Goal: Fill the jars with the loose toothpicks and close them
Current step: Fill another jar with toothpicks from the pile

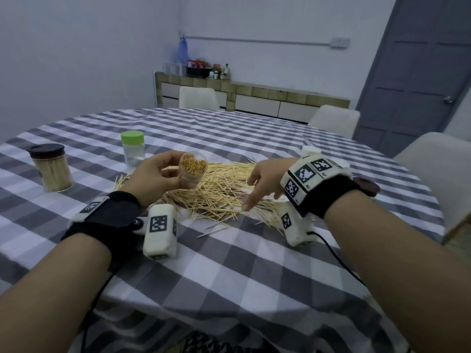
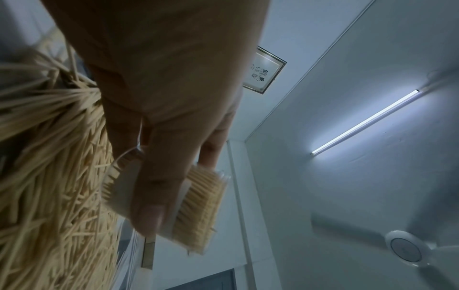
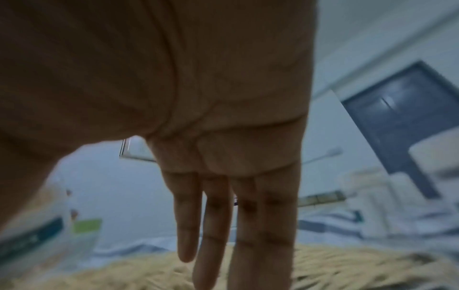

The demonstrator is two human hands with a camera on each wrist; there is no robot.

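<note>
Because my left hand point(image 1: 155, 171) holds the open jar point(image 1: 192, 171) tipped toward me above the pile point(image 1: 219, 192), fingers and thumb curled round its clear wall, I judge spilling the nearest risk: tilt it further and the packed picks slide out onto the cloth point(image 1: 229, 263). My right hand point(image 1: 265, 179) hovers at about 3 o'clock from the jar, fingers straight and close together, index tip down near the pile's near edge, holding nothing; the right wrist view is blurred, so I cannot tell whether the tip touches a pick. Grabbing a crossed bunch could jam at the rim, since the mouth looks nearly full, and forcing it may snap picks or leave ends standing proud so a lid will not seat. Strays at 6 o'clock of the pile could get swept off the table. The jar is small, transparent, lidless, and its picks stand end-on, densely packed, as the left wrist view point(image 2: 198, 208) confirms. Behind it, at 11 o'clock, a green-lid jar point(image 1: 132, 151) stands closed and looks almost empty; at 9 o'clock a black-lid jar point(image 1: 49, 168) stands closed and full. A dark lid point(image 1: 367, 187) lies at 3 o'clock beyond my right wrist, well apart from the open jar.
</note>
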